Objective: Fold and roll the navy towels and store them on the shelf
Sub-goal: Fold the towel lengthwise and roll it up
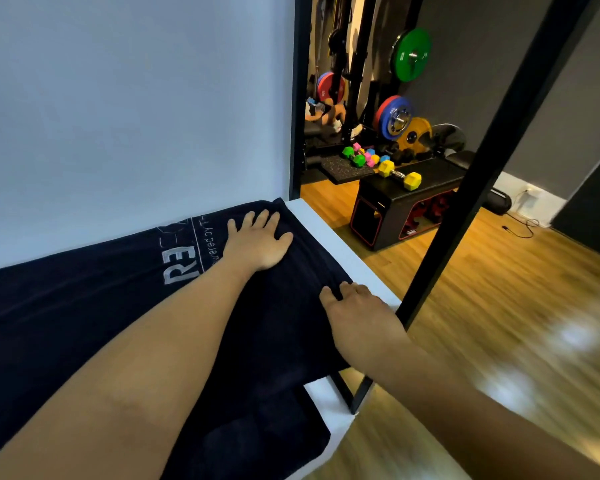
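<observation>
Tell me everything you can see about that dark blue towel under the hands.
The navy towel looks like soft terry cloth with pale printed lettering, partly covered by an arm. It lies spread flat on a white surface against the wall, one end hanging over the near edge. The left hand presses flat on it near the far end; the right hand rests at its right edge, fingers curled on the cloth. It is not rolled yet.

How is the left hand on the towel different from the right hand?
The left hand lies flat with fingers spread, farther along the navy towel beside its white lettering; the right hand sits nearer, at the towel's edge by the white shelf, fingers curled onto the hem. Both rest on the towel.
</observation>
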Demonstrator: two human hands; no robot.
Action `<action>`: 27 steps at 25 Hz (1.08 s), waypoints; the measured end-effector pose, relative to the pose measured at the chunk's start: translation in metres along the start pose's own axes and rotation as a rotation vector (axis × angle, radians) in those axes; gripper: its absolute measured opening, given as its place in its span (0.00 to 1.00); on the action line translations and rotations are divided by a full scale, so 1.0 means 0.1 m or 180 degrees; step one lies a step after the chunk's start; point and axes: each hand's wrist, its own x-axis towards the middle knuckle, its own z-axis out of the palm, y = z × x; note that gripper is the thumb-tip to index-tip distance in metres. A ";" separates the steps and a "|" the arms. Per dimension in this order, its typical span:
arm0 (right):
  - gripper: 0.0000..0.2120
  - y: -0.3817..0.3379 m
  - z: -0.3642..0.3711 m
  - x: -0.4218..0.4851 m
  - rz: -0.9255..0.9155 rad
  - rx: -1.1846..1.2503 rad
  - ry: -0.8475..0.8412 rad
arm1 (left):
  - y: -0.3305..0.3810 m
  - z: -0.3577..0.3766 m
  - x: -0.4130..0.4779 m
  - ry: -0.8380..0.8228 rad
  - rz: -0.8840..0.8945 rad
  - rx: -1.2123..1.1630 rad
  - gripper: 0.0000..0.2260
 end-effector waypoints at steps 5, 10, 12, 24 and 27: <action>0.22 0.08 -0.14 0.19 0.0597 0.0713 0.0130 | -0.01 0.00 -0.06 0.0111 0.0033 -0.0069 0.29; 0.22 0.01 -0.19 0.25 0.0366 0.0225 0.0695 | 0.02 -0.01 -0.06 -0.0005 -0.0048 -0.0113 0.28; 0.18 -0.05 -0.05 0.21 -0.0203 0.0681 0.0846 | 0.00 -0.01 -0.07 0.0053 0.0051 -0.0353 0.26; 0.15 0.01 -0.15 0.39 0.0884 0.1750 0.0120 | -0.02 0.02 -0.13 0.0279 0.1196 -0.0173 0.20; 0.15 0.08 -0.28 0.44 0.0732 0.2194 0.0000 | -0.04 0.03 -0.12 0.0369 0.1022 -0.0283 0.20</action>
